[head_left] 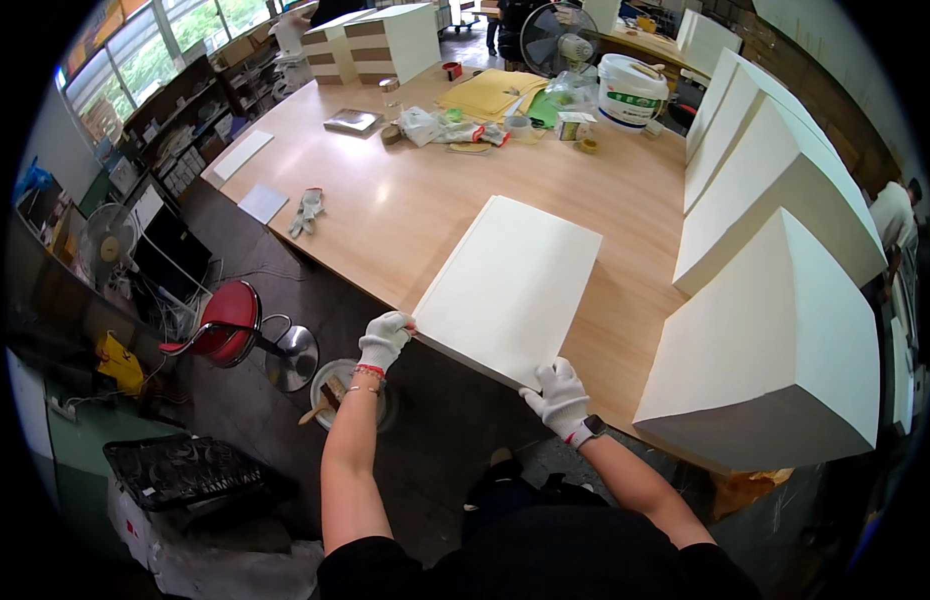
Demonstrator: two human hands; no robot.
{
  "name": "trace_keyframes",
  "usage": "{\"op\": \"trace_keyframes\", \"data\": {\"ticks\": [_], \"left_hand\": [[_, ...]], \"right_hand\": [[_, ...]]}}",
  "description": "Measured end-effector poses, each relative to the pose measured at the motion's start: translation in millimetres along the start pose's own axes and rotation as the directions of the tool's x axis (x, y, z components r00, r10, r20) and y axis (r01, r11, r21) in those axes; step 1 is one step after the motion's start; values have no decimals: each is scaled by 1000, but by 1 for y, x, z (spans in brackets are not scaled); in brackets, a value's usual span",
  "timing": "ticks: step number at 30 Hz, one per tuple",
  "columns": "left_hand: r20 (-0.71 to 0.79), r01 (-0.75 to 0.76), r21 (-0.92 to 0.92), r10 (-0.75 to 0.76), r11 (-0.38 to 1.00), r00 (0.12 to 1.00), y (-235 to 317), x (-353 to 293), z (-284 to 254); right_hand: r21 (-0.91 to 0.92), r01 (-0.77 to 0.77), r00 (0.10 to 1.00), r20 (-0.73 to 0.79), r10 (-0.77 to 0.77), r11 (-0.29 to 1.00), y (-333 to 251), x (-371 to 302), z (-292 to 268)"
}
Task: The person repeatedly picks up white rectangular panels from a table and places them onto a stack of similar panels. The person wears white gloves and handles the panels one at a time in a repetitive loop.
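Observation:
A white rectangular slab, which looks like a stack of large sheets or a flat box, lies at the table's near edge. A thin line runs along its left side, as if its layers are slightly offset. My left hand, in a white knit glove, is closed on its near left corner. At the near right corner my right hand, gloved the same way, grips the edge with the fingers bent; the fingertips are partly hidden. The slab rests on the wooden table.
Large white blocks stand along the right side. Toward the back are a white bucket, yellow sheets, plastic bags and a fan. A loose glove lies at left. Below stand a red stool and a bucket with brushes.

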State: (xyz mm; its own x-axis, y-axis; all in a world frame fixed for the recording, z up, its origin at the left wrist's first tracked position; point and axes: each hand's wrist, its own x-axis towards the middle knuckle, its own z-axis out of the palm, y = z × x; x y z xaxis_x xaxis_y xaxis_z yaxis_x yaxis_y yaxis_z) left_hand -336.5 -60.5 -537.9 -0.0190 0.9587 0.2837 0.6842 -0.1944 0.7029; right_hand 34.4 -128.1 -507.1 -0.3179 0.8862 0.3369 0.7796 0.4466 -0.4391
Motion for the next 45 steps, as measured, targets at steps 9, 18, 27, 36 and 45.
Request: {"op": "trace_keyframes", "data": {"ticks": [9, 18, 27, 36, 45], "left_hand": [[-61, 7, 157, 3, 988, 998, 14, 0, 1], [-178, 156, 151, -128, 976, 976, 85, 48, -13], [101, -821, -214, 848, 530, 521, 555, 64, 32], [661, -892, -245, 738, 379, 132, 729, 15, 146], [341, -889, -424, 940, 173, 19, 719, 26, 200]], "right_hand": [[-48, -151, 980, 125, 156, 987, -9, 2, -2], [661, -177, 977, 208, 48, 729, 1, -70, -313], [64, -542, 390, -864, 318, 838, 156, -198, -483], [-297, -456, 591, -806, 36, 839, 125, -189, -516], [-501, -153, 626, -716, -309, 852, 140, -142, -526]]}}
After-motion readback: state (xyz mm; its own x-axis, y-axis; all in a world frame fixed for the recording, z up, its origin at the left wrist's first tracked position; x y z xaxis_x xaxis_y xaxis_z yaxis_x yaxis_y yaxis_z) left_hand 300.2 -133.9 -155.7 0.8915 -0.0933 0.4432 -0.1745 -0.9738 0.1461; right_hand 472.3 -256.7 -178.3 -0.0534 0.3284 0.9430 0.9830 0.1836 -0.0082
